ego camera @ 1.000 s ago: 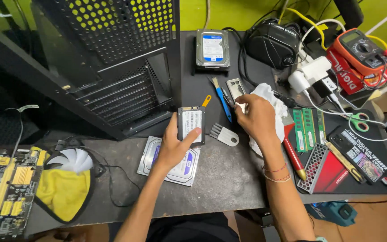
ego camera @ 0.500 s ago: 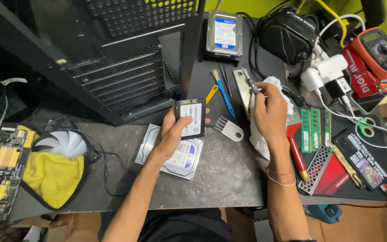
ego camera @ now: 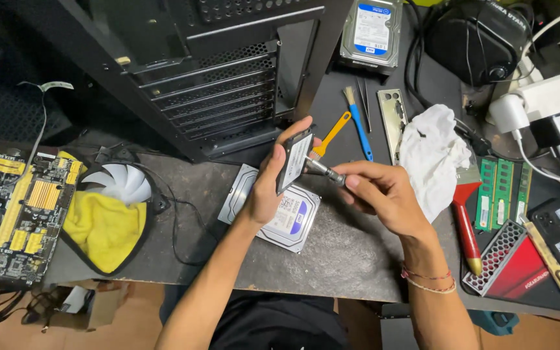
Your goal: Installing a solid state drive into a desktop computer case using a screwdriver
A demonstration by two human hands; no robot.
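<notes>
- While the left hand grips a small flat drive by its edges, tilted upright above the desk, the right hand pinches a metal-tipped tool, probably a screwdriver, against its face.
- The drive looks light, rigid and smooth-sided; its narrow edges seem the safest hold.
- A larger hard drive lies flat directly beneath.
- A black computer case stands behind; a white cloth lies to the right.
</notes>
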